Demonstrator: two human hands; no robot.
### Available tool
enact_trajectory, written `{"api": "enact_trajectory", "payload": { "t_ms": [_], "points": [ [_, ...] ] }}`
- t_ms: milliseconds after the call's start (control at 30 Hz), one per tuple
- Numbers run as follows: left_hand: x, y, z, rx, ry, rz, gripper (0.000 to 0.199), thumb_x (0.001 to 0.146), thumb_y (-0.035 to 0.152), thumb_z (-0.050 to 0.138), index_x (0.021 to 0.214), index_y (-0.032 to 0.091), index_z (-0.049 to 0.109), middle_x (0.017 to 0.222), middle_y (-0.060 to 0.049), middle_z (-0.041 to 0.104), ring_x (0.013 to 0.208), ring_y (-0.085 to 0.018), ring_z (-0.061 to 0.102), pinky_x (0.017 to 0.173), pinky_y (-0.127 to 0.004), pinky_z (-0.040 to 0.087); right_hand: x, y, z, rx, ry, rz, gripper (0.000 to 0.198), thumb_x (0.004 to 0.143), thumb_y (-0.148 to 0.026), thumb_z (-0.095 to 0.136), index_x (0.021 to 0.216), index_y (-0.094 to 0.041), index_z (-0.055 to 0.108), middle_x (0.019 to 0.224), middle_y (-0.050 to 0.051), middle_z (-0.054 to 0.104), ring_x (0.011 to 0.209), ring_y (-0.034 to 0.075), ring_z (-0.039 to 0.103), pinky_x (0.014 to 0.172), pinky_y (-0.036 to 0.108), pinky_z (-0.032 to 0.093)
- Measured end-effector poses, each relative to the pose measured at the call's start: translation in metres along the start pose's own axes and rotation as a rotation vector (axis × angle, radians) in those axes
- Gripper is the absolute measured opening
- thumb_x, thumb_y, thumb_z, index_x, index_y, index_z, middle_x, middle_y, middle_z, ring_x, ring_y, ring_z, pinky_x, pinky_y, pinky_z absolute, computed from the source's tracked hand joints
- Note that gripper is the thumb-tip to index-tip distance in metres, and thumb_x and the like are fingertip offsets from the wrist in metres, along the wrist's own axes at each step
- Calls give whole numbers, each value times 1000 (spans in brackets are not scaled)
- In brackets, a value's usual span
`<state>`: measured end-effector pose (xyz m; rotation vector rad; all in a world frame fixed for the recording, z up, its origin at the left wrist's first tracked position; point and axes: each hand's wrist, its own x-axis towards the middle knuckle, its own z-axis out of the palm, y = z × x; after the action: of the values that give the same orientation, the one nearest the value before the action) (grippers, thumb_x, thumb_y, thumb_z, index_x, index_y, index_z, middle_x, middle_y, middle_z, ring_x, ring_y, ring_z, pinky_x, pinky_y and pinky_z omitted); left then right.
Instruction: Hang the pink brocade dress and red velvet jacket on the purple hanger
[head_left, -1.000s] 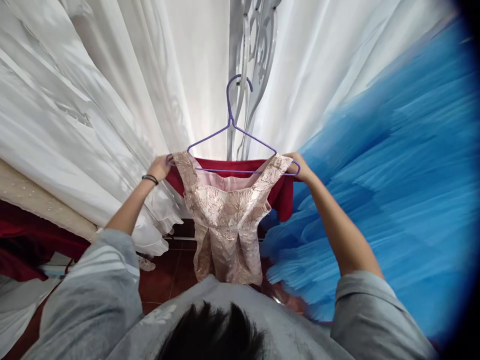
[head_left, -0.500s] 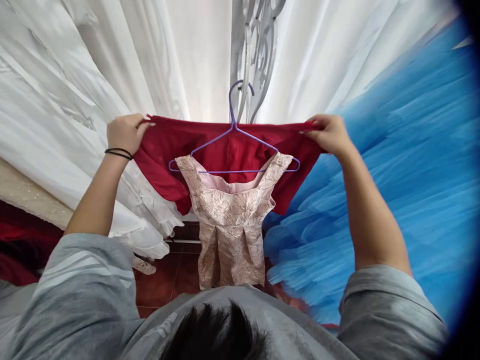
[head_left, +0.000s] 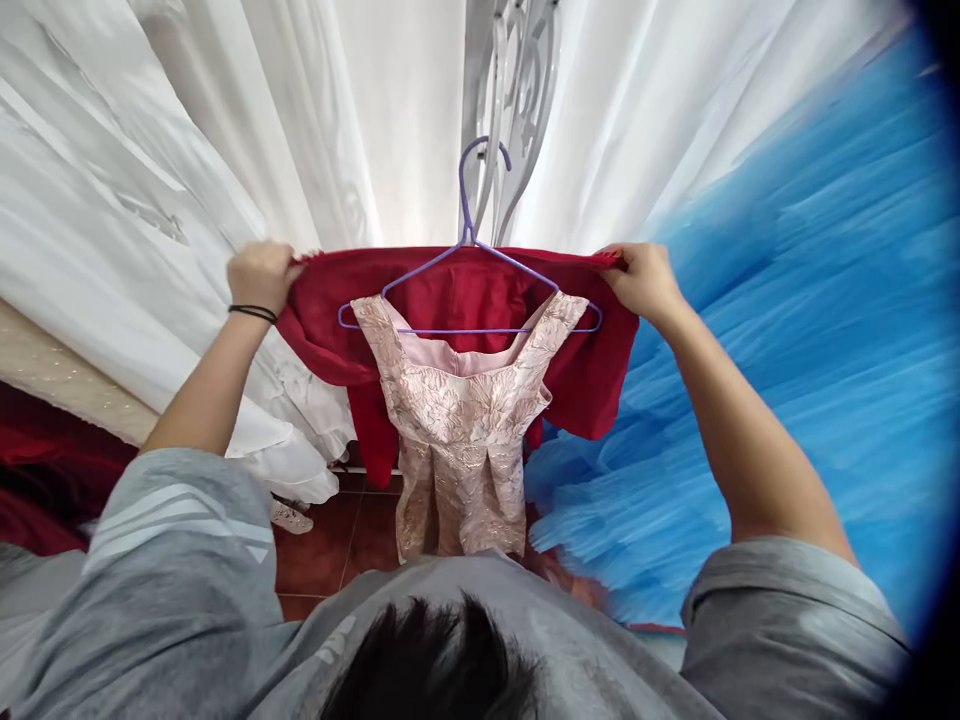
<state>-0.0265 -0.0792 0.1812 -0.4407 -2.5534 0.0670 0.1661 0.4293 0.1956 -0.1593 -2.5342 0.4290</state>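
Note:
My left hand (head_left: pixel 261 278) pinches one end of a dark red cloth (head_left: pixel 330 310), and my right hand (head_left: pixel 643 282) pinches its other end. The cloth's upper edge is stretched nearly straight between the two hands, and its lower part hangs in folds. In front of it hangs a purple wire hanger (head_left: pixel 468 236), its hook by a white ornate metal frame. From the hanger's two sides hangs a pink and gold brocade dress (head_left: pixel 465 420) by its wide straps. The dress hides the middle of the red cloth.
White fabric (head_left: pixel 247 150) with long folds fills the left side and back. A large blue tulle garment (head_left: pixel 765 380) lies along the right. The white scrollwork frame (head_left: pixel 525 100) stands at the back centre. Reddish floor tiles (head_left: pixel 319 550) show below.
Both hands have come slightly closer together and a little lower, still on the red cloth. The cloth's left lower part now hangs further down. The hanger and dress appear slightly higher in view.

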Motion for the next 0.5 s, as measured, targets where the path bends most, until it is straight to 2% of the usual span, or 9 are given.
{"api": "enact_trajectory", "payload": {
  "t_ms": [33,100,167,200,267,333,400,500],
  "points": [
    [-6,4,11,-6,-109,38,43,99,43,35,108,13,64,114,-17,66,109,-28,58,86,-37,41,-1,-3,2,31,-81,-12,34,73,-19,50,94,-12,76,77,7,73,73,21,62,66,29,46],
    [-19,15,36,1,-365,127,35,98,37,40,108,15,66,114,-16,68,107,-28,60,84,-36,42,-3,-5,11,79,-335,-46,23,72,-22,54,76,-13,74,70,4,71,72,21,62,65,28,45],
    [-21,23,53,3,-478,134,36,97,36,40,108,16,67,113,-18,69,104,-30,63,82,-37,44,-1,-7,20,85,-527,-82,14,68,-23,60,59,-13,67,59,3,66,69,20,61,63,26,43],
    [-17,26,56,-4,-462,87,38,97,36,39,108,15,68,113,-20,69,103,-32,65,80,-38,45,2,-7,23,85,-556,-88,13,66,-21,63,56,-13,65,57,3,64,68,20,60,63,26,42],
    [-1,26,51,-43,-324,-40,43,97,37,35,109,14,69,115,-23,68,105,-35,65,80,-41,46,11,-9,25,124,-498,-56,11,66,-21,65,61,-12,67,57,2,64,65,18,58,61,26,41],
    [17,24,34,-124,-119,-165,45,97,35,32,114,15,68,121,-23,66,111,-35,63,85,-42,46,16,-11,23,210,-384,26,16,71,-27,67,75,-12,72,58,1,63,60,16,55,59,27,41],
    [28,22,16,-220,13,-237,44,97,31,32,115,14,68,121,-22,66,113,-32,61,90,-41,45,15,-9,18,272,-327,102,22,75,-34,69,79,-12,72,55,0,60,54,14,52,57,27,40],
    [27,26,-1,-365,-48,-176,36,93,29,42,108,12,71,109,-16,71,105,-27,63,91,-36,46,4,1,13,314,-339,175,23,74,-35,75,74,-12,71,55,0,59,53,13,51,55,27,41]
  ]
}}
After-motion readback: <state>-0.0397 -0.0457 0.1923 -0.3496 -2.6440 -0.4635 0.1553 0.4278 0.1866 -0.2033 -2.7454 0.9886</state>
